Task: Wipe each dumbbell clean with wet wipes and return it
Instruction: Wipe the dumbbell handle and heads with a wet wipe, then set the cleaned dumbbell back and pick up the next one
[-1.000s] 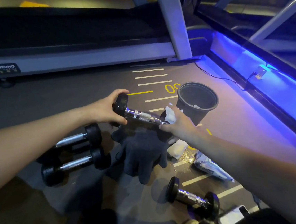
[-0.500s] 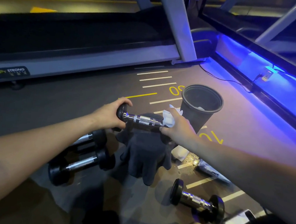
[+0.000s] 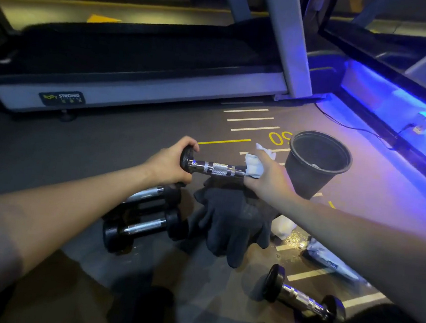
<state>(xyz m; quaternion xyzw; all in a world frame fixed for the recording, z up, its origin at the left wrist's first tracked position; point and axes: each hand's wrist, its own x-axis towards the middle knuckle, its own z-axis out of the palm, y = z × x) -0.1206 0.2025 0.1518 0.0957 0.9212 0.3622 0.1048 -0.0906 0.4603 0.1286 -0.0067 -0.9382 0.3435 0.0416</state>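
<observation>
I hold a small dumbbell (image 3: 217,168) with a chrome handle level above the floor. My left hand (image 3: 169,162) grips its black left head. My right hand (image 3: 267,178) holds a white wet wipe (image 3: 254,165) wrapped round the dumbbell's right end, which it hides. Two more dumbbells (image 3: 146,222) lie side by side on the floor under my left arm. Another dumbbell (image 3: 302,300) lies at the lower right.
A black bin (image 3: 319,158) with a used wipe inside stands just right of my right hand. Dark gloves (image 3: 232,223) lie below the held dumbbell. A wipes pack (image 3: 327,255) and a loose wipe (image 3: 285,227) lie under my right arm. A treadmill (image 3: 136,86) runs across behind.
The head view has shifted. The dumbbell stays level between both hands, and the wipe stays at its right end.
</observation>
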